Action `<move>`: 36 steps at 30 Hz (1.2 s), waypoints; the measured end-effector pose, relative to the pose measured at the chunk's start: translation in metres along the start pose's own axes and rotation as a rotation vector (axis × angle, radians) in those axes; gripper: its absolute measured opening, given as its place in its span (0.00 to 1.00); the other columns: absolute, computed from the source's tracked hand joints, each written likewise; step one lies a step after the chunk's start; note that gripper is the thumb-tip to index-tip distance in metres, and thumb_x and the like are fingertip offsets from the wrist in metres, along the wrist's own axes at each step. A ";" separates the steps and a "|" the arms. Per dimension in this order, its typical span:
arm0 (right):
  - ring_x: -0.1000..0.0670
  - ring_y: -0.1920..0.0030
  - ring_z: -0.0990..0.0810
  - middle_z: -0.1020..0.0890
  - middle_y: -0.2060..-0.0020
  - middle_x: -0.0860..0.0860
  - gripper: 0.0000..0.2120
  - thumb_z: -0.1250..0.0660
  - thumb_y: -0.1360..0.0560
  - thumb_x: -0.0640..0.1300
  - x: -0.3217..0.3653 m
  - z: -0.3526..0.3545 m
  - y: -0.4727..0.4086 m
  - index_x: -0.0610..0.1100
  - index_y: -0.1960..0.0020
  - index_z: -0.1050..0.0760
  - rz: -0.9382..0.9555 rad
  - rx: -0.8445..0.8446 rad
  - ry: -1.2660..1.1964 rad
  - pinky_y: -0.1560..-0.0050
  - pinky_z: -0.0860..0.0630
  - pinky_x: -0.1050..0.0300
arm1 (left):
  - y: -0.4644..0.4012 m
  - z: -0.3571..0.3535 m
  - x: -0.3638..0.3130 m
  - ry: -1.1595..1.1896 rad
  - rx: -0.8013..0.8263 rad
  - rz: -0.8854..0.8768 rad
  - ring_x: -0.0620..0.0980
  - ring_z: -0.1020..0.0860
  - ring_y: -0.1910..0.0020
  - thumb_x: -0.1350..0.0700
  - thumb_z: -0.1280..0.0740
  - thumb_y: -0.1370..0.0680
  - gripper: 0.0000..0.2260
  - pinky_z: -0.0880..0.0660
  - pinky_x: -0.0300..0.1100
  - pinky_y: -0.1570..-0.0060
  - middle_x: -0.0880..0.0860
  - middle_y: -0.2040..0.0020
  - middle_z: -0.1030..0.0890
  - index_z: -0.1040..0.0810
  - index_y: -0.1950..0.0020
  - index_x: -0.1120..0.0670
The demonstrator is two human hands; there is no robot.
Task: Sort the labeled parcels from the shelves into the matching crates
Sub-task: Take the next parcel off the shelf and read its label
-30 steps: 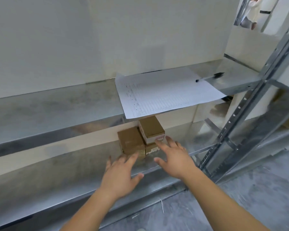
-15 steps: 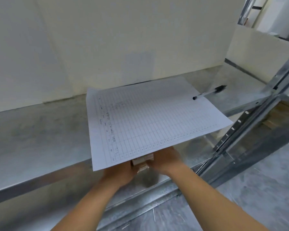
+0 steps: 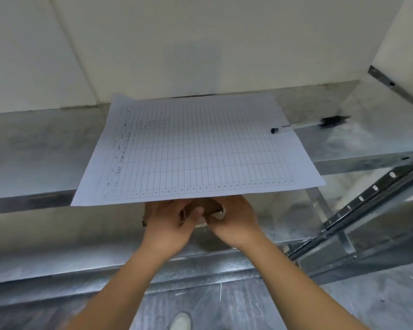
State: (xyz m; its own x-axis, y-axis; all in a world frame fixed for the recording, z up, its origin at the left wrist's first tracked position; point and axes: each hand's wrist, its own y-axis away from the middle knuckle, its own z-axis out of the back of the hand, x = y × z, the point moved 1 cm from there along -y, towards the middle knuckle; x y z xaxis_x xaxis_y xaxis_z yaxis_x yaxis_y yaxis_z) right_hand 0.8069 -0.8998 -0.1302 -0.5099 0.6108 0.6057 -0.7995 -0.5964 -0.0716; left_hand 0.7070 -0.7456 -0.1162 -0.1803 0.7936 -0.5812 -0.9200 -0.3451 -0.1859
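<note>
Your fingers [image 3: 196,214] have closed around the small brown cardboard parcels [image 3: 209,207]: left hand [image 3: 169,225] and right hand [image 3: 234,220], spread open above them a second ago, now clasp them on the lower galvanised steel shelf [image 3: 57,265], half hidden under the white gridded tally sheet [image 3: 196,151]. Pickup looks underway; no crate is visible yet.

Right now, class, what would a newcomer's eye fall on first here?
First the gridded sheet overhanging the upper shelf, with a pen at its right edge. Just below its front edge, the left hand and right hand hold brown parcels, mostly hidden.
</note>
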 end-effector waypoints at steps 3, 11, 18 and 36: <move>0.53 0.51 0.18 0.15 0.51 0.57 0.20 0.32 0.27 0.56 0.008 0.003 0.014 0.63 0.35 0.27 0.107 0.025 -0.162 0.51 0.22 0.56 | 0.021 0.009 -0.012 -0.033 -0.197 0.095 0.49 0.18 0.59 0.38 0.42 0.22 0.19 0.28 0.37 0.64 0.45 0.56 0.15 0.16 0.45 0.44; 0.56 0.65 0.24 0.22 0.66 0.55 0.15 0.34 0.24 0.62 0.052 -0.027 0.044 0.51 0.58 0.26 0.204 0.079 -0.407 0.63 0.28 0.56 | 0.105 0.046 0.003 0.121 -0.345 0.488 0.38 0.18 0.61 0.51 0.23 0.27 0.08 0.20 0.44 0.57 0.38 0.60 0.17 0.21 0.56 0.43; 0.56 0.57 0.18 0.18 0.56 0.51 0.53 0.18 0.34 0.51 0.110 -0.050 0.068 0.69 0.24 0.50 0.184 0.421 -0.439 0.53 0.21 0.55 | 0.183 0.096 0.017 0.180 -0.279 0.594 0.43 0.19 0.64 0.55 0.20 0.32 0.51 0.21 0.46 0.60 0.46 0.63 0.20 0.51 0.23 0.31; 0.54 0.56 0.15 0.15 0.55 0.55 0.22 0.25 0.25 0.50 0.376 -0.184 0.229 0.64 0.42 0.35 0.597 0.796 -0.510 0.53 0.17 0.46 | 0.476 0.259 0.104 0.117 -0.600 0.753 0.41 0.18 0.58 0.45 0.30 0.22 0.15 0.21 0.43 0.60 0.42 0.56 0.17 0.35 0.43 0.41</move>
State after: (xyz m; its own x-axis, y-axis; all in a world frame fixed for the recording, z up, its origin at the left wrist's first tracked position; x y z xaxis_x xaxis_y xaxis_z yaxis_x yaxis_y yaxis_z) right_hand 0.3736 -0.7109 -0.0647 -0.4081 -0.0608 0.9109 0.0545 -0.9976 -0.0421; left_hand 0.1599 -0.6977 -0.0595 -0.5839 0.2164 -0.7825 -0.2411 -0.9666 -0.0874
